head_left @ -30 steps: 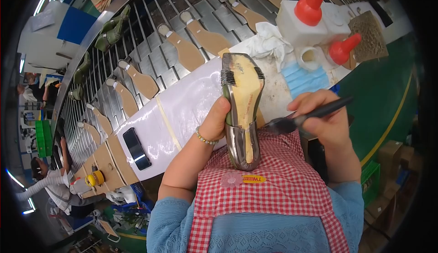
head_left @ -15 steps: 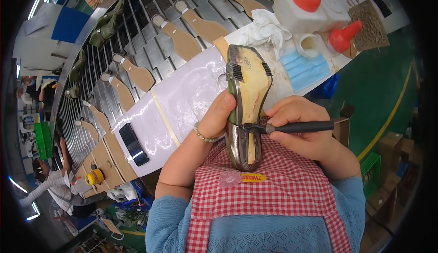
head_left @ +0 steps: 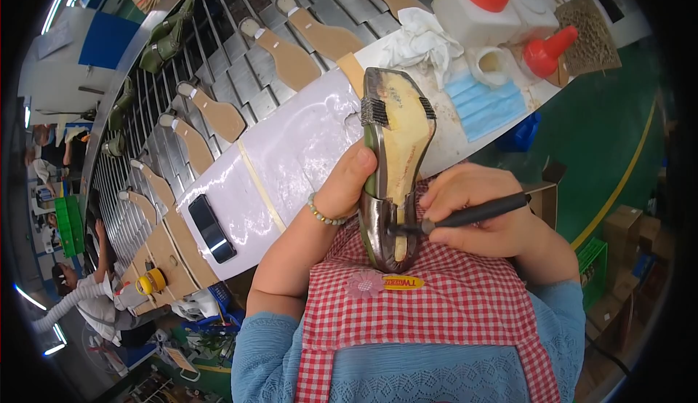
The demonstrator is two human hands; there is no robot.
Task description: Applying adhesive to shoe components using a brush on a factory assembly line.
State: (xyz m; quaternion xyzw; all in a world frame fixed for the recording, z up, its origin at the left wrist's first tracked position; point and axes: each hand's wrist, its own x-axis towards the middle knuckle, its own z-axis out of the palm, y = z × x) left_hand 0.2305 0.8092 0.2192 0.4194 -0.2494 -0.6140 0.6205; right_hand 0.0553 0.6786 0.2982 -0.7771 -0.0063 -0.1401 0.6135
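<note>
Shifted toward the apron point(head_left: 414, 316), the tool point(head_left: 483, 211) grasped in the right hand point(head_left: 494, 237) has its blurred head at the shoe point(head_left: 400, 134)'s silvery near end, the left hand point(head_left: 347, 186) clasping that upturned shoe, so work seems centred there.

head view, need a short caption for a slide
Left hand gripping an upturned shoe, right hand holding a black-handled brush over its near end.
</note>
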